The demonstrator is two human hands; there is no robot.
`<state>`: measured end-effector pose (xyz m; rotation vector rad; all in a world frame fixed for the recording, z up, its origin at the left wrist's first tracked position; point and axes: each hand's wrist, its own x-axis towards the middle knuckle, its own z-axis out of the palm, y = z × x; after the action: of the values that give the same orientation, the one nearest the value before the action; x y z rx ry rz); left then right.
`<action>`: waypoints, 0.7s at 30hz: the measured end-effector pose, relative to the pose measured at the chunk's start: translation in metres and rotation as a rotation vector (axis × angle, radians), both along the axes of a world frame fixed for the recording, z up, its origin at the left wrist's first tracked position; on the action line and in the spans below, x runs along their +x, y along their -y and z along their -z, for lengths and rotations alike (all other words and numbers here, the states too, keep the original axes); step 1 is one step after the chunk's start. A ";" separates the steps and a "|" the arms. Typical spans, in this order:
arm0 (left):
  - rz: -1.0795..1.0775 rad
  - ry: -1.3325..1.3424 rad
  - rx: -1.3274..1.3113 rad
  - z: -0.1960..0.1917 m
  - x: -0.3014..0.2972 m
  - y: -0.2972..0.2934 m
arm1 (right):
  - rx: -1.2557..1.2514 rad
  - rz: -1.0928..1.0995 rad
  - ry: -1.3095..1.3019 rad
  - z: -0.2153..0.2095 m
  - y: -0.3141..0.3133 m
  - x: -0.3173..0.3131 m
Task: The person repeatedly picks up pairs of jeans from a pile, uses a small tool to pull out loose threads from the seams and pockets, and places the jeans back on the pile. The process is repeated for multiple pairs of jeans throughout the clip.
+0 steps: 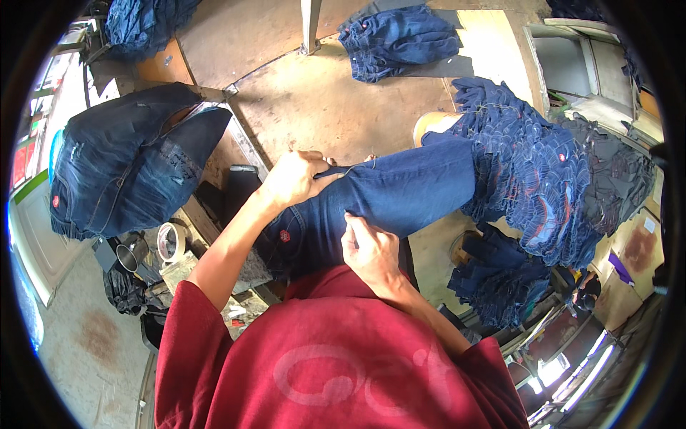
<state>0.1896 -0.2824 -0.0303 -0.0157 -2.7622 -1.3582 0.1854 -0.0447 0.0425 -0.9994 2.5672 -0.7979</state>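
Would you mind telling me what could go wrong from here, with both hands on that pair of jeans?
1. The left hand and right hand pinch the dark blue jeans close together; if a blade or needle is in use, which I cannot tell, fingers may be nicked.
2. The jeans run into the tall stack of folded jeans; a tug might topple it.
3. The tape roll near the left elbow could be knocked off.

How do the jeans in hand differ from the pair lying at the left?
The jeans in hand are stretched out lengthwise, gripped by the left hand and right hand; the left pair lies bunched and untouched. The held pair looks evenly dark, the left pair faded in patches. Both are blue denim.
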 end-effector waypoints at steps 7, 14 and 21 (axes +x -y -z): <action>-0.020 -0.020 -0.007 0.000 -0.001 -0.001 | 0.059 -0.045 -0.026 0.001 -0.001 -0.003; -0.025 0.029 -0.006 0.000 -0.001 -0.002 | 0.045 -0.013 -0.017 -0.002 0.000 -0.005; -0.041 0.030 -0.003 -0.001 0.001 -0.004 | 0.068 0.030 0.006 0.000 -0.002 -0.006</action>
<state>0.1902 -0.2788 -0.0291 0.0622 -2.7725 -1.3562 0.1798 -0.0424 0.0429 -0.9391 2.5919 -0.7145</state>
